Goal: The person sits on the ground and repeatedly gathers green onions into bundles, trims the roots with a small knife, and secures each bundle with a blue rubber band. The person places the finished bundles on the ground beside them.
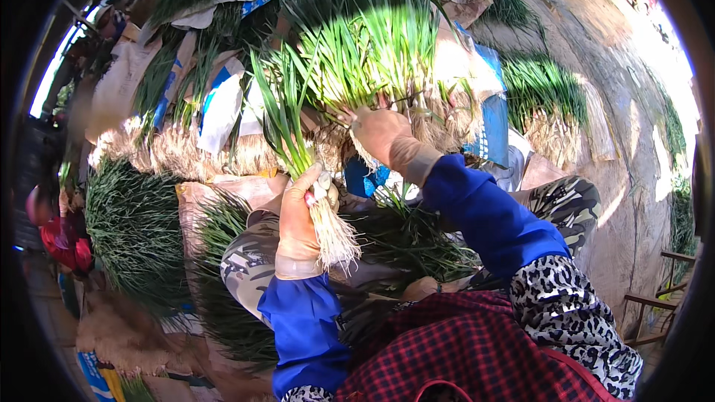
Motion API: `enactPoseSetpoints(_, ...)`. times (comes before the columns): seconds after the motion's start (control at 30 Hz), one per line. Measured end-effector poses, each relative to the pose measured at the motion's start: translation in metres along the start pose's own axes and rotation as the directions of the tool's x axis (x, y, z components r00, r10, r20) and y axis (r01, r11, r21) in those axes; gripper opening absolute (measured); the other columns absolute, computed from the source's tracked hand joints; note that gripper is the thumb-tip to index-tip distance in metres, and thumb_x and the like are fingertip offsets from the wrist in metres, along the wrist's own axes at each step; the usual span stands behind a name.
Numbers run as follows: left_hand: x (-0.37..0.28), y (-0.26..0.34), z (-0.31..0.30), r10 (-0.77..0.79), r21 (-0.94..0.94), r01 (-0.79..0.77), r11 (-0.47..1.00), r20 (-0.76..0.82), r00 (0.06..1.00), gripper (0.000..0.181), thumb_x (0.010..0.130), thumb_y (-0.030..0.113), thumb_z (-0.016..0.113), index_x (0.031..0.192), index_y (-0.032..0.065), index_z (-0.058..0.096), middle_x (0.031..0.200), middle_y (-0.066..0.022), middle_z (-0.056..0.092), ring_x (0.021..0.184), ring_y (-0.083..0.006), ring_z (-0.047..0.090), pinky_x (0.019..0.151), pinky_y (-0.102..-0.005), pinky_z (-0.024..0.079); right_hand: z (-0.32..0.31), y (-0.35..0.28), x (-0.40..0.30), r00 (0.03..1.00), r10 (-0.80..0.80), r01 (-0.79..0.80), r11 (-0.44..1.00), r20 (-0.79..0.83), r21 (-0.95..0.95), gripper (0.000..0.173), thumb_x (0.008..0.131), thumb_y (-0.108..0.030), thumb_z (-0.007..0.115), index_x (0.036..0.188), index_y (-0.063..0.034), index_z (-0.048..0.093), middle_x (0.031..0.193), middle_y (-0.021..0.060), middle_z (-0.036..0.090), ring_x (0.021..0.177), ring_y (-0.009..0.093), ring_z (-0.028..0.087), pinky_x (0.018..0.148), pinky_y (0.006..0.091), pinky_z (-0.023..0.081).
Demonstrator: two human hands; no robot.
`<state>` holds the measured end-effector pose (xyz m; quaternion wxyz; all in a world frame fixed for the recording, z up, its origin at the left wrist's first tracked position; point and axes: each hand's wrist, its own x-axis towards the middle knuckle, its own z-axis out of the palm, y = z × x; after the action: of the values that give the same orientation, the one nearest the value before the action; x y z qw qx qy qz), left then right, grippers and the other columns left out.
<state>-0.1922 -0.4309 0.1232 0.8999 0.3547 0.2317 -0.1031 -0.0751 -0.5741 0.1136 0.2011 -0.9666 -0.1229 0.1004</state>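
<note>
My left hand (300,209), in a pale rubber glove, grips a small bunch of spring onions (293,151). The green leaves point up and away from me, and the whitish roots (334,234) hang below the fist. One bulb beside the thumb is pinkish. My right hand (381,131), gloved alike, is closed around stems at the root end of a large heap of spring onions (371,61). Its fingertips are partly hidden among the stems. Some roots dangle just under that hand.
More bundles of spring onions (544,89) lie at the right, with others (134,229) at the left. Woven sacks (491,117) lie among them. Loose greens (413,240) lie between my camouflage-clad legs. A person in red (66,240) is at the far left. Wooden stools (651,301) stand lower right.
</note>
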Motion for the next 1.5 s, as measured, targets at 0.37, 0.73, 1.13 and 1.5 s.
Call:
enactPoseSetpoints(0.37,0.002,0.001,0.0,0.018,0.028,-0.016,0.999,-0.066,0.998,0.019,0.084,0.019,0.056,0.07,0.0079,0.052,0.056,-0.0019,0.05,0.044,-0.0136,0.047,0.037,-0.0248,0.034,0.04,0.125,-0.124,0.717,-0.136,0.407,0.878,0.684,-0.252,0.021,0.081,-0.022,0.05,0.086,-0.0062,0.063,0.085,0.0168,0.063,0.078,0.036,0.061,0.068,0.0417,0.048)
enactPoseSetpoints(0.73,0.008,-0.009,0.005,-0.017,0.129,0.024,0.991,-0.057,0.998,0.015,0.081,0.017,0.061,0.072,0.0071,0.055,0.059,-0.0016,0.055,0.045,-0.0135,0.052,0.041,-0.024,0.041,0.045,0.012,0.014,0.996,0.038,-0.039,0.999,-0.079,-0.009,0.034,0.082,-0.024,0.047,0.106,-0.0011,0.056,0.082,0.0173,0.065,0.077,0.033,0.064,0.067,0.0399,0.05)
enactPoseSetpoints(1.13,0.026,-0.017,0.005,0.181,0.256,-0.174,0.951,-0.003,0.983,0.018,0.078,0.001,0.061,0.094,-0.0043,0.061,0.084,-0.0096,0.065,0.069,-0.0178,0.062,0.063,-0.0263,0.052,0.025,0.012,-0.087,0.937,-0.236,0.281,0.947,-0.256,0.157,0.031,0.077,-0.027,0.057,0.092,-0.0003,0.051,0.057,0.0197,0.056,0.058,0.037,0.058,0.053,0.0453,0.045)
enactPoseSetpoints(1.5,0.015,-0.013,-0.002,0.014,0.142,-0.008,0.99,-0.046,0.999,0.023,0.085,0.01,0.053,0.097,-0.0086,0.057,0.075,-0.0129,0.062,0.068,-0.0245,0.062,0.062,-0.035,0.054,0.107,0.14,-0.129,0.836,-0.199,0.256,0.966,0.512,-0.043,0.025,0.08,-0.025,0.053,0.09,-0.004,0.06,0.074,0.0193,0.061,0.074,0.035,0.061,0.064,0.042,0.047)
